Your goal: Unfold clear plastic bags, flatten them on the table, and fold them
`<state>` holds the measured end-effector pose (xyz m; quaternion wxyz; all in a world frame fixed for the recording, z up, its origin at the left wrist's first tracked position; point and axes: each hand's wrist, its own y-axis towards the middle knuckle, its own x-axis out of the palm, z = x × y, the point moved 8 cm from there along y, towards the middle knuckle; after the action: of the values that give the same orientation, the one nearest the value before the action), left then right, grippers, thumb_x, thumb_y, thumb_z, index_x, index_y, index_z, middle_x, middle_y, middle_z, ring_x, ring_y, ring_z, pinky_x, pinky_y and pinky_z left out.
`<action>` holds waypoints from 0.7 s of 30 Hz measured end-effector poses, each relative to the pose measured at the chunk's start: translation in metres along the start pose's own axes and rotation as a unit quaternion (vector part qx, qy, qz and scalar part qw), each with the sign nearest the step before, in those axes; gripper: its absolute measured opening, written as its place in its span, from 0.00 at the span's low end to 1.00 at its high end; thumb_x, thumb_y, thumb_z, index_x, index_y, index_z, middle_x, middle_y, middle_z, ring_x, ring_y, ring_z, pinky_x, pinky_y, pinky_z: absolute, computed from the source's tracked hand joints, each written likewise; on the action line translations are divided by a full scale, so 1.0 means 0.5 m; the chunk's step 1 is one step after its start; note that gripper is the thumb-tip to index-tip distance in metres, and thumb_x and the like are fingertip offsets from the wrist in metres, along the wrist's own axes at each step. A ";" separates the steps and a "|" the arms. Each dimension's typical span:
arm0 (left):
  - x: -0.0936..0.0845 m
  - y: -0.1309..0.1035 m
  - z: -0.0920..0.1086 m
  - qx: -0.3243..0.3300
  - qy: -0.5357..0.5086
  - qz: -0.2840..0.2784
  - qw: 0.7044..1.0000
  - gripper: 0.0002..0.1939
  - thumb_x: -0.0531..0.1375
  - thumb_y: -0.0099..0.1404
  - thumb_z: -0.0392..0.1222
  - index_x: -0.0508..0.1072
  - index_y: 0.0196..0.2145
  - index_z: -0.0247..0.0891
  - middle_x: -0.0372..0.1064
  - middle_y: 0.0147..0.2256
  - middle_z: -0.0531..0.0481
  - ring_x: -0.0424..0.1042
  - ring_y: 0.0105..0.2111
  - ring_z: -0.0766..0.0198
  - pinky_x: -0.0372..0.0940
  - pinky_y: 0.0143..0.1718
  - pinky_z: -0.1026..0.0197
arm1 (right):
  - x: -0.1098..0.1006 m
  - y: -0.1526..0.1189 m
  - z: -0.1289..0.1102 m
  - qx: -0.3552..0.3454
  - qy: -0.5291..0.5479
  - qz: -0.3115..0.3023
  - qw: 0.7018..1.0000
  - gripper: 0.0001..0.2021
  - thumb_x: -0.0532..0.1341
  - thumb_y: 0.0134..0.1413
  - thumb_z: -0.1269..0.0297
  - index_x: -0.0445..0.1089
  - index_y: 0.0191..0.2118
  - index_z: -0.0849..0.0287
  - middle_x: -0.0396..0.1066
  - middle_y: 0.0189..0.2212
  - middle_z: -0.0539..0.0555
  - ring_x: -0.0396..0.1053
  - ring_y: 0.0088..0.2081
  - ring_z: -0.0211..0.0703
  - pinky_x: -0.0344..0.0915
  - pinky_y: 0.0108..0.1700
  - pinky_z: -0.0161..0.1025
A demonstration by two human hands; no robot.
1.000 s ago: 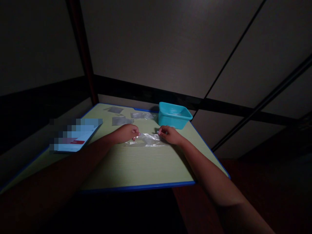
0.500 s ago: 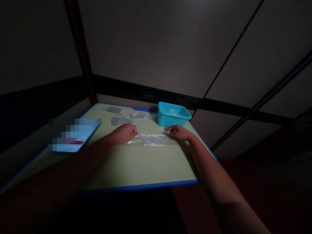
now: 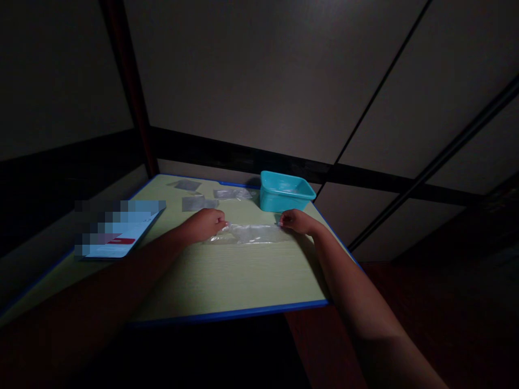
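Note:
A clear plastic bag point(image 3: 256, 234) lies stretched flat across the table between my hands. My left hand point(image 3: 206, 223) is closed, its thumb and finger pinching the bag's upper left corner. At the upper right corner, my right hand point(image 3: 298, 221) pinches the bag with its fingertips. Beyond my left hand lie a folded clear plastic piece point(image 3: 193, 203) and another greyish one point(image 3: 187, 185). A third crumpled plastic piece point(image 3: 233, 193) sits further back, beside the turquoise bin.
An open turquoise bin point(image 3: 279, 202) stands at the table's back right, just behind my right hand. On the left lies a flat bluish device or folder point(image 3: 121, 237), partly blurred out. The wooden table point(image 3: 243, 281) has a blue edge; panelled walls rise behind it.
My right fingertips have closed more tightly at the bag's corner. The bag and my left hand look almost unmoved; the whole view has shifted slightly.

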<state>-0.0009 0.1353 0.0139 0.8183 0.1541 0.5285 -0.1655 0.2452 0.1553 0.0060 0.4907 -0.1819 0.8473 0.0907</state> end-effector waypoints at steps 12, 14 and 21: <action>0.007 0.000 -0.002 0.015 0.016 0.007 1.000 0.14 0.51 0.61 0.47 0.67 0.23 0.38 0.69 0.26 0.48 0.67 0.27 0.61 0.53 0.26 0.63 | -0.014 -0.002 -0.053 -0.048 -0.079 0.116 0.989 0.08 0.56 0.56 0.63 0.69 0.32 0.63 0.70 0.32 0.57 0.64 0.35 0.42 0.60 0.40 0.37; 0.008 0.000 -0.001 0.021 0.016 0.009 1.000 0.14 0.51 0.61 0.47 0.67 0.23 0.38 0.69 0.26 0.48 0.67 0.27 0.61 0.52 0.26 0.63 | -0.003 -0.011 -0.097 -0.123 -0.057 0.126 0.983 0.11 0.55 0.57 0.60 0.69 0.37 0.63 0.70 0.37 0.59 0.65 0.41 0.44 0.60 0.46 0.40; 0.005 0.000 -0.002 0.017 0.023 0.017 0.999 0.15 0.51 0.62 0.48 0.67 0.24 0.38 0.69 0.25 0.48 0.66 0.27 0.61 0.52 0.26 0.63 | 0.094 -0.035 -0.193 -0.172 -0.093 0.006 0.981 0.28 0.51 0.61 0.52 0.49 0.64 0.53 0.45 0.65 0.60 0.42 0.65 0.54 0.32 0.60 0.65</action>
<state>-0.0010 0.1353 0.0114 0.8059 0.1805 0.5415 -0.1573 0.1538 0.0969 0.0144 0.5280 -0.2493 0.7709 0.2545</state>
